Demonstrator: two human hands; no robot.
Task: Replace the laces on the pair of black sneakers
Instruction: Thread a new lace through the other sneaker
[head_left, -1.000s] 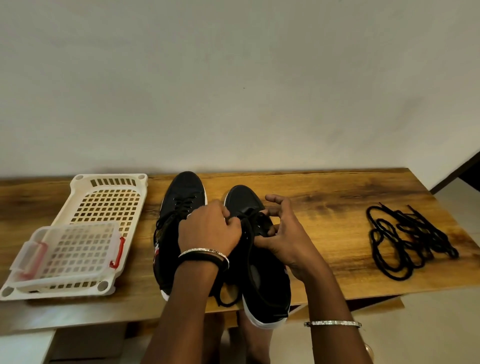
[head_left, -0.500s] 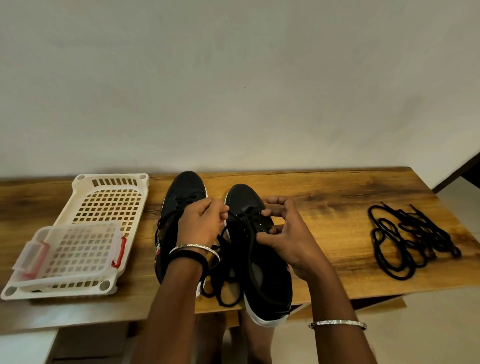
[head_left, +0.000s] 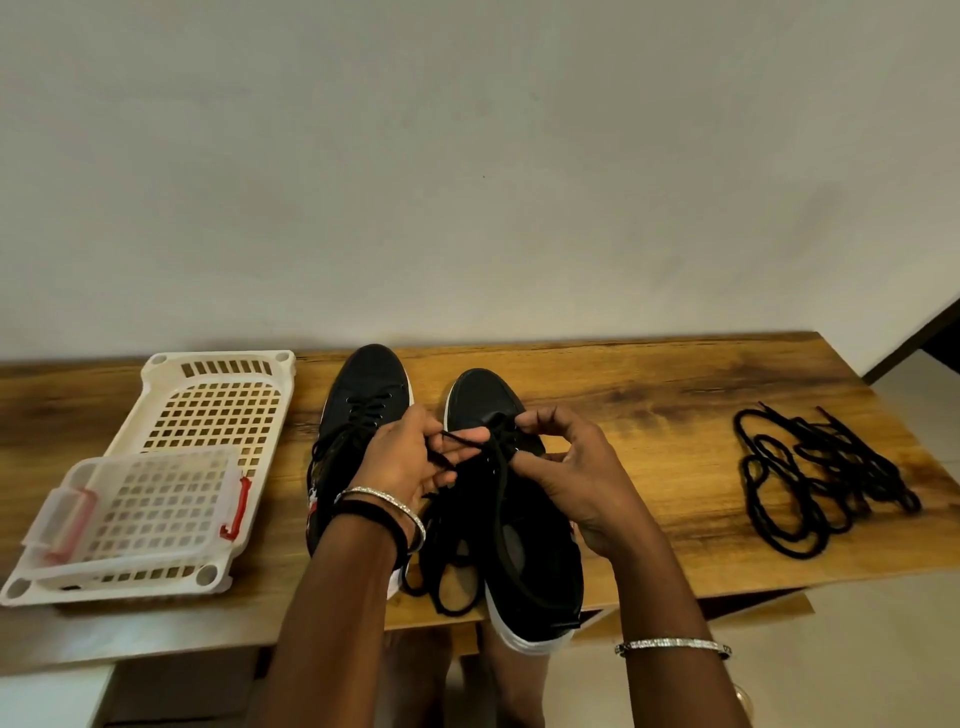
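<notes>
Left hand (head_left: 400, 465) pinches slack black lace (head_left: 497, 488); right hand (head_left: 574, 470) pinches it above white-soled black sneaker (head_left: 480, 397).

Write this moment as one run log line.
left hand: pinches lace | right hand: grips right-side sneaker | left-side sneaker: laced | spare laces: on table

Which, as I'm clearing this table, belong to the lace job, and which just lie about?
Job: right sneaker; its lace, pinched by left hand and right hand; left sneaker; loose laces.
Lying about: white tray; clear box on it.
</notes>
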